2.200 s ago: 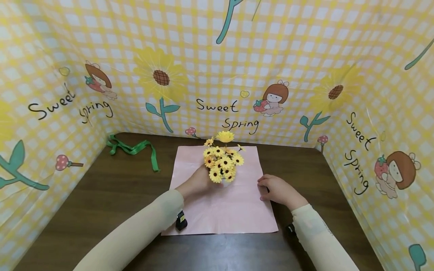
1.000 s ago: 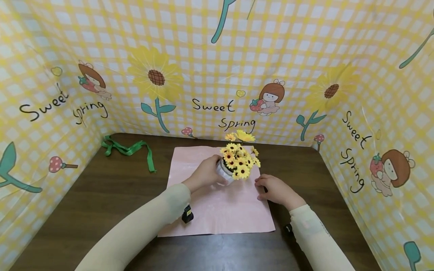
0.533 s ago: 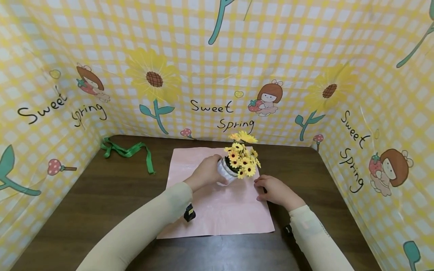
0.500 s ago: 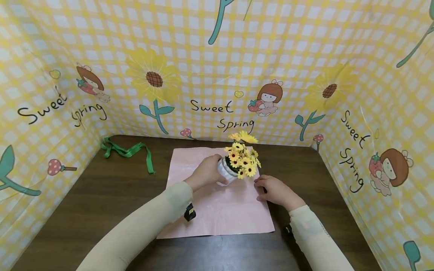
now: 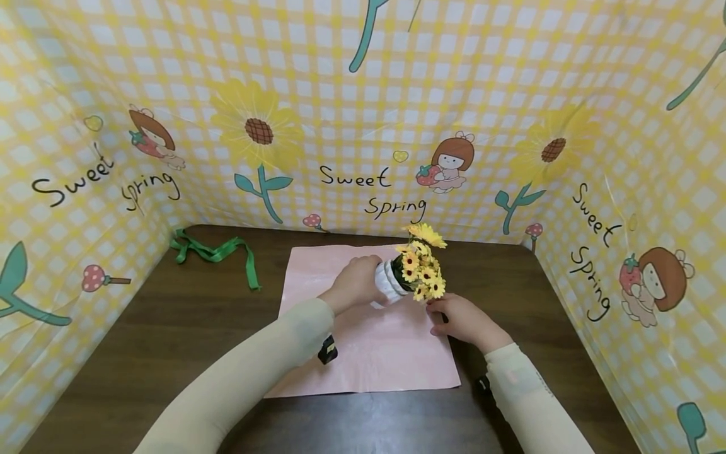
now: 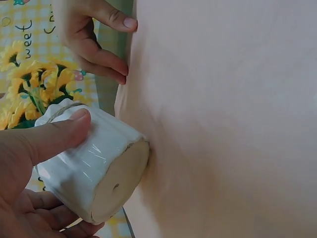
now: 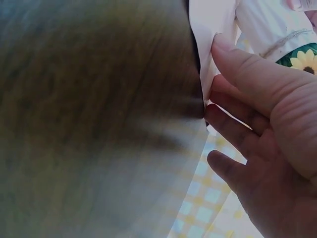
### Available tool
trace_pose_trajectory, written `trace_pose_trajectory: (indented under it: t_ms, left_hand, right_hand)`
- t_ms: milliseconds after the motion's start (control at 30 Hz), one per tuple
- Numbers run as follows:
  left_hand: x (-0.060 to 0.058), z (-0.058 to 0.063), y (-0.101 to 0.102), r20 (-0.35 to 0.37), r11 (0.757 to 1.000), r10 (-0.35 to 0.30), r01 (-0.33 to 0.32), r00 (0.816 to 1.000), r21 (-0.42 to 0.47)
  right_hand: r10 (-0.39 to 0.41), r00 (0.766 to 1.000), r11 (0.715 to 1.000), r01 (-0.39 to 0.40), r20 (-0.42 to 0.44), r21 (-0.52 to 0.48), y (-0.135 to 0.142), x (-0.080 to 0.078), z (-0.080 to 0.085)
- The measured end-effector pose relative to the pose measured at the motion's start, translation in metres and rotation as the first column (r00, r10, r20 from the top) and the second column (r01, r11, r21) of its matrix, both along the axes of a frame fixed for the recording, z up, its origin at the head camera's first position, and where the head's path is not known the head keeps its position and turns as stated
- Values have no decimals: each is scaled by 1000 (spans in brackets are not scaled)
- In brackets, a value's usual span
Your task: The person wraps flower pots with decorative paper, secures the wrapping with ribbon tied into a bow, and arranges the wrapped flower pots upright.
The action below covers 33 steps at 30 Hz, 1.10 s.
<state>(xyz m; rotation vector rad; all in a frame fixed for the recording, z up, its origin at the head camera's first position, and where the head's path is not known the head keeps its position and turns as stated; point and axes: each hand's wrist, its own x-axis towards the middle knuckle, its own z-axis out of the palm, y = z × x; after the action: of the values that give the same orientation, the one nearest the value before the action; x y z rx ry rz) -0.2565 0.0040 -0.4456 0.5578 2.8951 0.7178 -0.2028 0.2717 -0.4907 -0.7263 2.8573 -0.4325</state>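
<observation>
My left hand (image 5: 356, 282) grips a white flower pot (image 5: 389, 284) from its left side, thumb and fingers around its wall. The pot is tilted so that its yellow daisy-like flowers (image 5: 422, 268) lean right, and its pale base (image 6: 121, 181) faces the left wrist camera. A twine band (image 6: 62, 112) circles the pot near its rim. Beneath lies a pink sheet of paper (image 5: 391, 359). My right hand (image 5: 462, 318) rests at the sheet's right edge, with thumb (image 7: 233, 52) and fingertips apart and touching it. The flowers hang just beside the right fingertips.
A green ribbon (image 5: 218, 252) lies loosely at the back left of the dark wooden table (image 5: 187, 328). Yellow checked cloth walls (image 5: 340, 113) with printed flowers and lettering enclose the back and both sides.
My left hand has carried the pot to the right and tipped it further, so the flowers now lean toward the right hand. The right hand has stayed at the paper's edge.
</observation>
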Motion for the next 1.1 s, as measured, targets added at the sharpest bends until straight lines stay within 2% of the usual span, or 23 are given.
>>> trace_pose_trajectory:
  t_ms: [233, 433, 667, 867, 1100]
  left_hand:
    - [2, 4, 8, -24, 998, -6, 4, 1000, -63]
    - [5, 9, 14, -44, 995, -45, 41, 998, -90]
    - [10, 12, 20, -31, 995, -42, 39, 999, -95]
    - [7, 11, 24, -26, 993, -33, 30, 999, -113]
    - [5, 11, 26, -50, 982, -69, 59, 996, -178]
  right_hand:
    - [3, 1000, 999, -4, -24, -41, 2, 1, -1]
    - [-34, 999, 993, 32, -15, -114, 3, 5, 0]
    - [-13, 999, 994, 8, -43, -113, 6, 6, -6]
    - [6, 998, 995, -13, -70, -103, 8, 5, -9]
    - [-31, 999, 991, 26, -36, -128, 8, 6, -10]
